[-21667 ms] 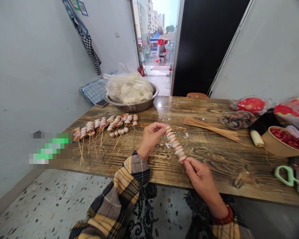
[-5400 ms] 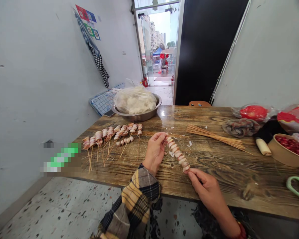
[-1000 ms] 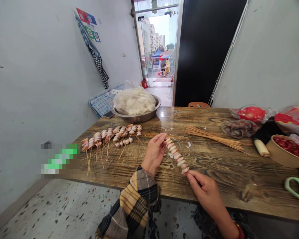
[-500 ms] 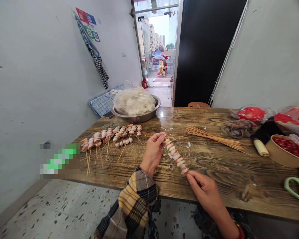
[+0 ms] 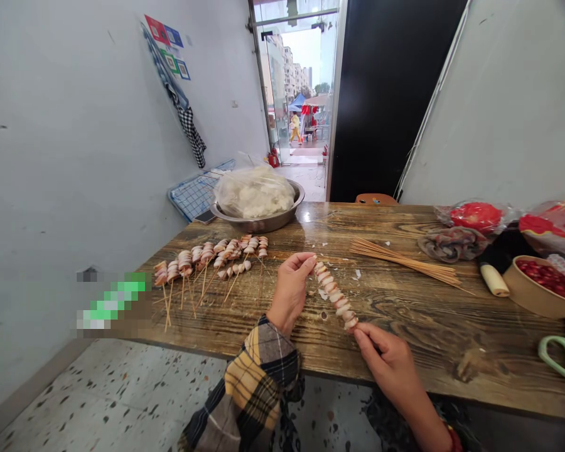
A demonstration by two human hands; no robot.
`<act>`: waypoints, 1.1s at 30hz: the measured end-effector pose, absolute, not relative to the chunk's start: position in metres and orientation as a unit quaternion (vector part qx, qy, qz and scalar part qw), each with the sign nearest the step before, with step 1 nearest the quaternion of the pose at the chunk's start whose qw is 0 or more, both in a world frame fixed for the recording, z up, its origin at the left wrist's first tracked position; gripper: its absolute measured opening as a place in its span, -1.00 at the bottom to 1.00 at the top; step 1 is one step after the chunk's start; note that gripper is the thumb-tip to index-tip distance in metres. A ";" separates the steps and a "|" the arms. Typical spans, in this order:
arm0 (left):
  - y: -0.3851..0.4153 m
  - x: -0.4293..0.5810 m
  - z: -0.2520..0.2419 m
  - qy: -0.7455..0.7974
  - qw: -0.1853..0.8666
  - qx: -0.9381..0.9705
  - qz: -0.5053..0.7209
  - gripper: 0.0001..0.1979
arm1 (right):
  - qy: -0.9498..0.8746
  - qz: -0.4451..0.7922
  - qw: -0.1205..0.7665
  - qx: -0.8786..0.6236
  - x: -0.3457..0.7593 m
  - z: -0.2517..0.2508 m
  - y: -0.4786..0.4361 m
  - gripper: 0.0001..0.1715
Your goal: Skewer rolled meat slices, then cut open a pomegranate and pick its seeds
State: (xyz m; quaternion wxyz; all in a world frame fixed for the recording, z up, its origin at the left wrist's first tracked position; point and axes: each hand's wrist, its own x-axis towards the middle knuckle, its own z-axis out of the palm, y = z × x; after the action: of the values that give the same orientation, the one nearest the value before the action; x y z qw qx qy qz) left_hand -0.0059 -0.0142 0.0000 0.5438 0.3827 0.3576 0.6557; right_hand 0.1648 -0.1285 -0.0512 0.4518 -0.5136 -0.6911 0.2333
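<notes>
A skewer (image 5: 335, 295) threaded with pale, pinkish-brown rolled slices is stretched between my two hands over the front of the table. My left hand (image 5: 292, 285) pinches its upper end with thumb and fingertips. At the lower end, my right hand (image 5: 388, 358) is closed round the stick, most of which its fingers hide. To the left lie several finished-looking skewers (image 5: 207, 253) of the same slices, their bare stick ends toward me. A fan of bare bamboo sticks (image 5: 405, 262) rests to the right, beyond my right hand.
A metal basin (image 5: 263, 224) holding a plastic bag (image 5: 254, 188) of pale food stands at the back. On the right are a grey cloth (image 5: 453, 243), a bowl of red fruit (image 5: 537, 295) and green-handled scissors (image 5: 560, 358). White scraps dot the wooden table (image 5: 433, 339).
My hands and the skewer between them have shifted very slightly to the right in view; both grips stay the same. Outside the door, a walking person has moved left.
</notes>
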 end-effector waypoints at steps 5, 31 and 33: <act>-0.014 -0.008 0.003 0.359 0.536 0.394 0.655 -0.80 | -0.698 0.233 0.447 -0.509 0.165 -0.051 -0.129 -0.61; -0.023 0.000 0.004 0.329 0.631 0.344 0.612 -0.76 | -0.701 0.193 0.461 -0.508 0.164 -0.055 -0.131 -0.65; -0.026 0.002 0.005 0.311 0.645 0.332 0.614 -0.76 | -0.697 0.204 0.459 -0.512 0.164 -0.053 -0.131 -0.64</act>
State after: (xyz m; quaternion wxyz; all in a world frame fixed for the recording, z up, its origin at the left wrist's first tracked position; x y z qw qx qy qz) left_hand 0.0018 -0.0256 0.0047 0.6452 0.3321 0.3113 0.6136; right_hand 0.1635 -0.1308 -0.0529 0.4593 -0.5121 -0.6967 0.2036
